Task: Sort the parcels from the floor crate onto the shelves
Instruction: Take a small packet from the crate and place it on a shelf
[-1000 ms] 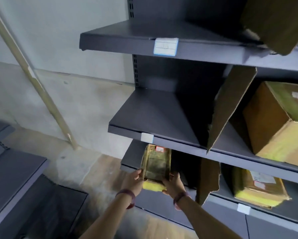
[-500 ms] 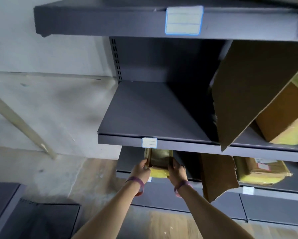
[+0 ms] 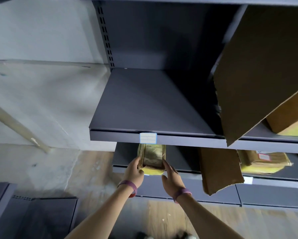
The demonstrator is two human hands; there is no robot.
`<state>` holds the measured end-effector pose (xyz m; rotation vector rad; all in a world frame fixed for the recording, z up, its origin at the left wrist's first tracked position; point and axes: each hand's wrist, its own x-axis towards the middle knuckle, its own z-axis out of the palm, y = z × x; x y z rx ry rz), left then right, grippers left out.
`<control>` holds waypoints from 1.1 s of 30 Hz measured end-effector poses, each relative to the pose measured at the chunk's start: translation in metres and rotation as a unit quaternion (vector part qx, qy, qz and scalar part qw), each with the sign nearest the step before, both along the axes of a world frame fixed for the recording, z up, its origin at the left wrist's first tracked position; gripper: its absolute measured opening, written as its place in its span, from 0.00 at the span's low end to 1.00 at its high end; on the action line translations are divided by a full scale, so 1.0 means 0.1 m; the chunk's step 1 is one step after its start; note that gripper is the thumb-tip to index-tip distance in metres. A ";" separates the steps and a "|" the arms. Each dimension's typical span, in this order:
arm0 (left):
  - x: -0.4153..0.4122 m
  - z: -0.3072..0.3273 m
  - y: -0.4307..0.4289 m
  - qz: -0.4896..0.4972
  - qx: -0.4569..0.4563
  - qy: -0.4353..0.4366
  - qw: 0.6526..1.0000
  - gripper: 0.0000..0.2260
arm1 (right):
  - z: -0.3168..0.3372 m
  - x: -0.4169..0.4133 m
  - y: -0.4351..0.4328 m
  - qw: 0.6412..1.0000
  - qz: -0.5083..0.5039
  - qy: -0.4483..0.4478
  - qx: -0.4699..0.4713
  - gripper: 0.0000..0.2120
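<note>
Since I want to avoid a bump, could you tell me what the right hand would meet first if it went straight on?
Most likely the parcel: the right hand points its straight fingers at the parcel's right side, at or nearly on it. Depth is hard to judge.

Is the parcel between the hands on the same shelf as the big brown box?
No: the parcel is at the lower shelf, one level under the middle shelf that bears the brown box.

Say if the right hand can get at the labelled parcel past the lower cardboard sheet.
Probably yes: the lower shelf is open in front, though the right hand must go round the cardboard sheet jutting out before the labelled parcel.
</note>
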<state>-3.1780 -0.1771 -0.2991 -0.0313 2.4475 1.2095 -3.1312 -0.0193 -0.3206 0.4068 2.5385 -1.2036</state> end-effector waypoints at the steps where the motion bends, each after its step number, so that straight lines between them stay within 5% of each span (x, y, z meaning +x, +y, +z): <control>1: 0.05 0.00 -0.02 -0.013 -0.025 0.032 0.999 0.24 | -0.03 0.05 0.02 0.999 0.015 0.012 0.030 0.31; 5: 0.23 -0.04 -0.09 -0.082 -0.079 0.079 0.990 0.23 | -0.11 0.22 0.04 0.990 0.072 0.027 0.115 0.33; 17: -0.09 -0.05 -0.02 -0.124 -0.097 0.025 0.987 0.29 | -0.14 -0.16 0.05 0.984 0.129 -0.001 0.126 0.39; 26: 0.10 -0.07 0.04 -0.105 -0.134 0.071 0.983 0.27 | 0.08 -0.06 0.01 0.993 0.072 -0.028 0.092 0.34; 33: 0.60 0.09 0.34 -0.142 -0.104 0.019 0.984 0.27 | 0.28 0.55 0.04 0.998 -0.001 -0.045 0.043 0.30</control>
